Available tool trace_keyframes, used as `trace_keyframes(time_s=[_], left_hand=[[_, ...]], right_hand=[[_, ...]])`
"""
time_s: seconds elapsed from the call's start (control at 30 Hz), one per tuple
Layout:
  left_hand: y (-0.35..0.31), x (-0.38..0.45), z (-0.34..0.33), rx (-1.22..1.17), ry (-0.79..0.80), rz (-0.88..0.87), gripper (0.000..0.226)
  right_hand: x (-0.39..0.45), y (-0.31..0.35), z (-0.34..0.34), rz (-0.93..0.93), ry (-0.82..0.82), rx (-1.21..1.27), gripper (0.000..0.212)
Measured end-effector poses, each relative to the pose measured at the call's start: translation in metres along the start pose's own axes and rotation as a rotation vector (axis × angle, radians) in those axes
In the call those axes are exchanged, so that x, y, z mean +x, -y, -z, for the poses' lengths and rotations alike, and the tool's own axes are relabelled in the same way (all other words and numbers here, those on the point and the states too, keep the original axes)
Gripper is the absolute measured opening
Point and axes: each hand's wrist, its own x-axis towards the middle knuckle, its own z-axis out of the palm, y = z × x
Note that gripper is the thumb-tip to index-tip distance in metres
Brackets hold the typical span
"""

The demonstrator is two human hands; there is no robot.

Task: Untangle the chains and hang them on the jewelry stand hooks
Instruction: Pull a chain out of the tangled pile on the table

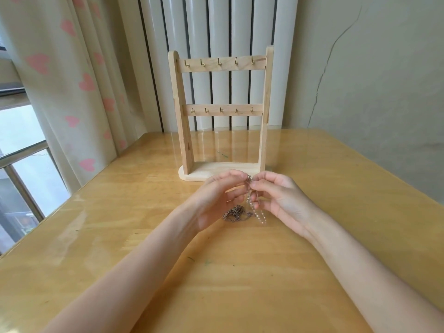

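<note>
Indoors, glossy wooden table (pixel 312 272) by heart-print curtain (pixel 60 92); both hands' grip on chains (pixel 249 200).

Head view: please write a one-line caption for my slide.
Both hands, left and right, pinch tangled chains above the table, before an empty-hooked wooden jewelry stand.

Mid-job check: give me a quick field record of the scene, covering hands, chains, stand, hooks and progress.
left hand: raised over the table, fingertips pinching the chains at the top
right hand: facing the left, pinching the same spot
chains: tangled; upper part held between both hands, darker bunch lying on the table below, a lighter loop hanging down
jewelry stand: wooden, upright just beyond the hands
hooks: five on the upper bar, five on the lower, all bare
table: glossy wood
progress: untangling under way, nothing hung
</note>
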Motion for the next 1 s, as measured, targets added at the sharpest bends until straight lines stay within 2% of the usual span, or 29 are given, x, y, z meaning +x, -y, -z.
trace_keyframes(time_s=[0.1,0.17,0.23,0.33,0.53,0.6,0.67,0.77,0.87,1.0], left_hand=[[0.0,0.001,-0.006,-0.147,0.029,0.045,0.009],[-0.001,0.001,-0.009,-0.17,0.034,0.038,0.014],[-0.001,0.002,-0.008,-0.032,0.008,-0.022,0.02],[0.002,0.004,-0.007,0.38,-0.066,-0.137,0.017],[-0.002,0.006,-0.011,0.612,-0.236,-0.279,0.017],[-0.004,0.006,-0.009,0.517,-0.293,-0.273,0.015],[-0.005,0.008,-0.002,0.32,-0.313,-0.169,0.017],[-0.008,0.008,0.008,-0.023,-0.271,-0.03,0.017],[-0.008,0.005,0.004,-0.068,-0.205,-0.013,0.017],[-0.008,0.006,-0.005,-0.075,-0.102,-0.027,0.021]], right_hand=[[0.002,-0.002,-0.002,-0.012,-0.001,0.112,0.017],[0.003,-0.003,-0.005,-0.026,-0.019,0.213,0.019],[0.003,-0.003,-0.006,-0.042,-0.052,0.288,0.021],[0.003,-0.004,-0.005,-0.02,-0.093,0.235,0.021],[0.004,-0.002,-0.001,0.053,-0.146,0.263,0.016],[0.003,-0.001,-0.001,0.06,-0.12,0.313,0.016],[0.003,0.0,0.0,0.044,-0.083,0.342,0.019],[0.003,-0.004,0.002,0.007,-0.117,0.148,0.019],[0.003,-0.008,0.0,-0.022,-0.215,-0.022,0.006],[0.003,-0.008,0.005,-0.033,-0.404,0.165,0.005]])
